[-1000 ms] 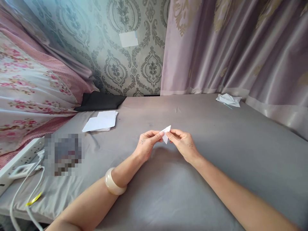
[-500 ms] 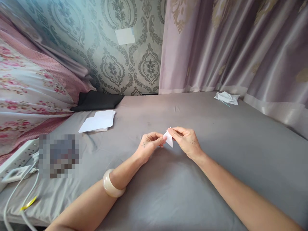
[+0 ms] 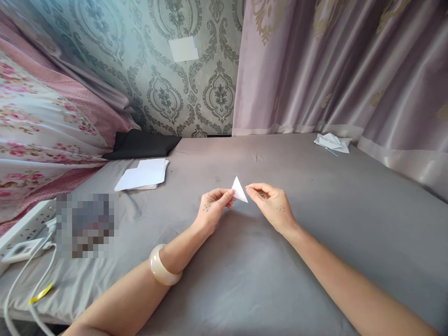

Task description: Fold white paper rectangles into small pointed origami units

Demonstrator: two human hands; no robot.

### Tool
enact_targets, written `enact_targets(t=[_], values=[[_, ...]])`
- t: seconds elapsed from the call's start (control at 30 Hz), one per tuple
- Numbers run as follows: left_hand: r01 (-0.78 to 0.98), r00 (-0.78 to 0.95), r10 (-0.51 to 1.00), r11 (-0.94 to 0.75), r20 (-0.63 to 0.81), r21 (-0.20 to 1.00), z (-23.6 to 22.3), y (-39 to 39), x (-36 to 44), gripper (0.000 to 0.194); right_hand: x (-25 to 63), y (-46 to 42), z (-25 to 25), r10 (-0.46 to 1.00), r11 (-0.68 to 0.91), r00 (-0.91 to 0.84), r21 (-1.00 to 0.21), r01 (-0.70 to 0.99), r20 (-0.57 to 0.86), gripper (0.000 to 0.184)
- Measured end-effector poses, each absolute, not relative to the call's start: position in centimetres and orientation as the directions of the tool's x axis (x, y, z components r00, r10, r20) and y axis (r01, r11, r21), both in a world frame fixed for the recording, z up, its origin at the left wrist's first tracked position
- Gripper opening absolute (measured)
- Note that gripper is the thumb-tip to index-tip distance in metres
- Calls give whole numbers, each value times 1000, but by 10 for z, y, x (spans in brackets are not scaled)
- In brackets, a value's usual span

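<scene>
A small white triangle of folded paper (image 3: pixel 239 190) is pinched between the thumb and fingers of my left hand (image 3: pixel 216 205), above the grey sheet. One of its points is up and another points toward the lower right. Just right of the paper is my right hand (image 3: pixel 271 203), its thumb and fingertips pressed together and apart from the paper. Nothing shows between those fingertips. A cream bangle (image 3: pixel 163 266) circles my left forearm.
White paper sheets (image 3: pixel 142 176) lie at the left, in front of a black cloth (image 3: pixel 143 144). Folded white papers (image 3: pixel 332 142) sit at the far right near the curtain. A power strip (image 3: pixel 31 221) with white cables stands at the left edge, beside a blurred-out object (image 3: pixel 89 224).
My right hand has let go of the folded paper and moved slightly away to the right. The paper, still in my left hand, now shows a full triangle with its tip up.
</scene>
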State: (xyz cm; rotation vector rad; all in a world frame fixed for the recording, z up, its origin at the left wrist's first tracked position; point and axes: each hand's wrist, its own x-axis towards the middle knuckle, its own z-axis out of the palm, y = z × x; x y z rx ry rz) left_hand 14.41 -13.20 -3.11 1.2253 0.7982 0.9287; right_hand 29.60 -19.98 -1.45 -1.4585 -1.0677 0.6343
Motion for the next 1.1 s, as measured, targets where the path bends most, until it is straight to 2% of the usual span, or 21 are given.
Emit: enact_targets(t=[0.23,0.5,0.73,0.83,0.93,1.0,1.1], values=[[-83,452,891,-7,44,997,-26,-139,145,27,293,-201,-13,886,87,395,-925,371,242,22],[10,434,899,-65,54,998,-27,-140,143,25,295,-203,-11,923,11,356,-936,351,144,28],[47,446,892,-106,74,993,-30,-138,143,29,294,-201,-14,935,29,324,-939,342,147,27],[50,445,894,-86,55,995,-28,-138,143,31,297,-200,-14,935,43,318,-941,336,156,26],[23,474,880,-41,25,999,-24,-136,142,35,305,-199,-13,959,-5,277,-970,243,64,27],[-51,522,853,42,-9,998,-23,-133,140,39,311,-200,-11,986,-45,165,-988,149,-20,31],[-142,649,756,235,-89,961,-22,-129,138,45,316,-201,-9,998,-56,-38,-998,33,-57,34]])
